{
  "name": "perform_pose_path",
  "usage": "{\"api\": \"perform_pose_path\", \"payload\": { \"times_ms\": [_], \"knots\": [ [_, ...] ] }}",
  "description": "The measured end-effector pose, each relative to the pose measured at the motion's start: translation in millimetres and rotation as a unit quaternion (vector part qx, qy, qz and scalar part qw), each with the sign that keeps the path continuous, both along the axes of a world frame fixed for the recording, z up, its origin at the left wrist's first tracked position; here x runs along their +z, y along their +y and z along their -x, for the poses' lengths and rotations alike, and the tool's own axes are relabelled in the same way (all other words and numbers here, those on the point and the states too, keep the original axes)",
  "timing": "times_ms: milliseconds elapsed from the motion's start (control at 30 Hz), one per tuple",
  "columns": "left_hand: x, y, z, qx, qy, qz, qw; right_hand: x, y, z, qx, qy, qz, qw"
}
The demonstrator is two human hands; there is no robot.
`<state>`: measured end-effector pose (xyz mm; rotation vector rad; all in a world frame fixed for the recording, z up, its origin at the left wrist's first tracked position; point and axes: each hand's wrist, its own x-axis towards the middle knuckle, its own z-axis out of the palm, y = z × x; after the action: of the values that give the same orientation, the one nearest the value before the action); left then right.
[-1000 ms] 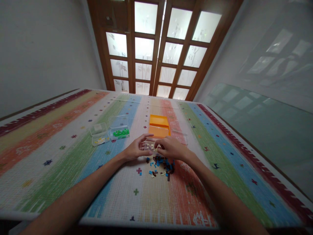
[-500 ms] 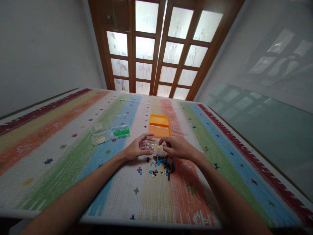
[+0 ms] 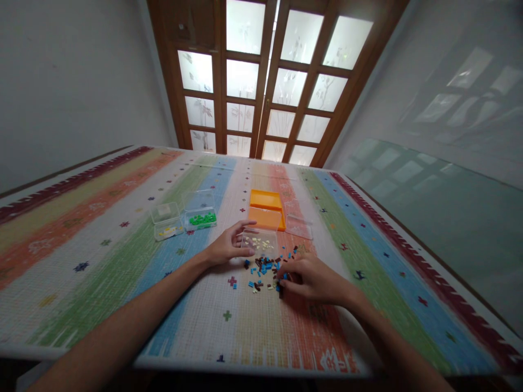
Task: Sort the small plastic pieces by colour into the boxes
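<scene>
My left hand grips the left end of a clear plastic box, its thumb on the near side and its fingers on the far side. Small cream toy bricks lie scattered inside that box. Just nearer to me, a loose pile of blue and brown toy bricks is spread on the cloth, with a few cream ones among them. Over the pile's right part, my right hand has its fingers curled together at the bricks. Whatever its fingertips pinch is too small and hidden to make out.
Behind the clear box stands an open orange case. A clear lid lies to its right. Further left are an open clear box with green bricks and another with yellow pieces. A striped cloth covers the table.
My right hand has moved from over the clear box toward me and right, down to the brick pile. My left hand stays on the box.
</scene>
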<state>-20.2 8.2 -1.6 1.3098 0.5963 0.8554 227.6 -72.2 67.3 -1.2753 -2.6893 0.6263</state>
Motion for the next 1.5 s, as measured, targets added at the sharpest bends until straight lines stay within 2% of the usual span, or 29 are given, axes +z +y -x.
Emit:
{"api": "perform_pose_path", "payload": {
  "times_ms": [267,433,600,800,967,1167,1333,1500],
  "knots": [
    [1.2,0,0,0.002,0.005,0.001,1.000,-20.9,-6,11,-0.023,-0.037,-0.033,0.999],
    [0.6,0,0,0.002,0.006,-0.002,1.000,-24.4,-8,17,-0.042,-0.080,-0.053,0.995],
    [-0.1,1,0,0.000,0.004,-0.002,1.000,-17.7,-4,14,-0.047,-0.056,-0.079,0.994],
    [-0.7,1,-1,-0.003,-0.002,0.003,1.000,2.0,13,9,-0.078,0.004,-0.104,0.991],
    [-1.0,1,-1,-0.003,-0.002,-0.002,1.000,9.6,36,17,-0.106,-0.090,-0.153,0.978],
    [-1.3,1,-1,-0.012,-0.017,0.003,1.000,11.2,53,29,-0.087,-0.214,-0.155,0.961],
    [-2.9,2,0,-0.017,-0.016,-0.004,1.000,13.1,56,37,-0.075,-0.251,-0.148,0.954],
    [-4.3,2,0,-0.015,-0.022,0.002,1.000,15.0,56,37,-0.085,-0.245,-0.145,0.955]
  ]
}}
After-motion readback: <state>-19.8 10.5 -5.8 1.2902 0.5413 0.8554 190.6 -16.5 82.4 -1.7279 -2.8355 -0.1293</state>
